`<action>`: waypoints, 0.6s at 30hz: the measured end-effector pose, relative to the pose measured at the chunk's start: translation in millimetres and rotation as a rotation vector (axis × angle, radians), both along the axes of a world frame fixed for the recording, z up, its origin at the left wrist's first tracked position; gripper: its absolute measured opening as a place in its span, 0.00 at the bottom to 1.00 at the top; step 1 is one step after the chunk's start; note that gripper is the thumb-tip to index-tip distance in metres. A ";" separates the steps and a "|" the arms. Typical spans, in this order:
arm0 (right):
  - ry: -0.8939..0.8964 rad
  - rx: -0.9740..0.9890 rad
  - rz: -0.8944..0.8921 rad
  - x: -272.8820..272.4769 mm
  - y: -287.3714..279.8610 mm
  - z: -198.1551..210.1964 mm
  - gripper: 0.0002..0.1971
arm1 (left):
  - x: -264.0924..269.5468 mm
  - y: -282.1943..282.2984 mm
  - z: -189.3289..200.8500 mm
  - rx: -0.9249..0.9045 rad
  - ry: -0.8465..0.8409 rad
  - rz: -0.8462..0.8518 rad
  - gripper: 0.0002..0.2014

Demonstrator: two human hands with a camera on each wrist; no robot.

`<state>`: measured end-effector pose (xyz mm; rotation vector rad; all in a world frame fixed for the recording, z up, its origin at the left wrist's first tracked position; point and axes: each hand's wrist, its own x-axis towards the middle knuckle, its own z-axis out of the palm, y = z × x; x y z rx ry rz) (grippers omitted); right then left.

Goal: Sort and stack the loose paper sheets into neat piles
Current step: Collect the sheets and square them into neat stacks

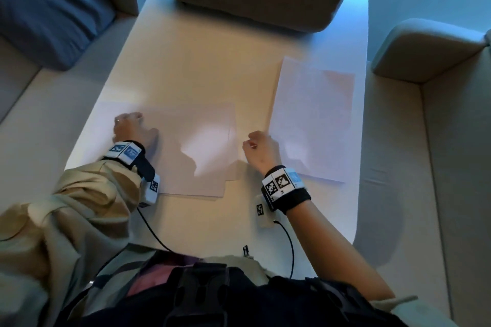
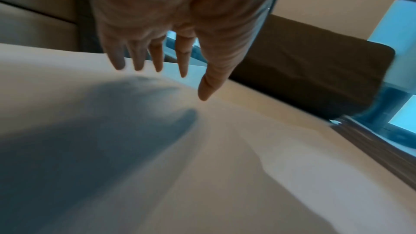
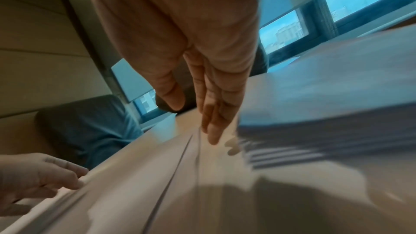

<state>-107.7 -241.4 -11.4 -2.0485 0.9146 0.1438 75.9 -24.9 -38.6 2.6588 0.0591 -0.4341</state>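
Paper sheets [image 1: 186, 146] lie loosely overlapped near the table's [image 1: 212, 220] front edge, long side left to right, under my left hand [image 1: 130, 127], fingers spread flat. My right hand [image 1: 259, 148], empty, fingers straight, hovers between them and the right-edge pile [image 1: 313, 119], which runs front to back.

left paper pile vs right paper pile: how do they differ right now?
The left pile lies wide side toward the person, its sheets offset at the near edge; the right pile runs lengthwise away and looks squarer. The left hand rests on the left pile; the right hand is beside the right pile's near left corner. Both are blank white sheets, flat on the table.
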 end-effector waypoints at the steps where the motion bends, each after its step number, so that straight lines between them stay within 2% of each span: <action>1: 0.043 0.003 0.029 3.7 8.2 -1.9 0.22 | 1.2 10.5 1.3 0.046 0.024 0.056 0.28; 4: 0.164 -0.066 0.048 14.0 27.7 -5.9 0.28 | 7.7 38.4 3.1 0.138 0.071 0.165 0.29; 8: 0.233 -0.098 -0.063 27.1 49.8 -4.4 0.31 | 12.1 62.0 7.1 0.137 0.103 0.182 0.34; 12: 0.221 -0.055 -0.172 42.3 62.6 -12.3 0.37 | 12.8 74.2 8.7 0.148 0.117 0.127 0.51; 14: 0.255 -0.025 -0.197 46.1 65.0 -14.0 0.40 | 13.1 79.2 12.2 0.159 0.122 0.093 0.55; 18: 0.305 -0.080 -0.188 51.1 68.6 -19.0 0.41 | 9.7 80.6 26.0 0.186 0.127 0.007 0.45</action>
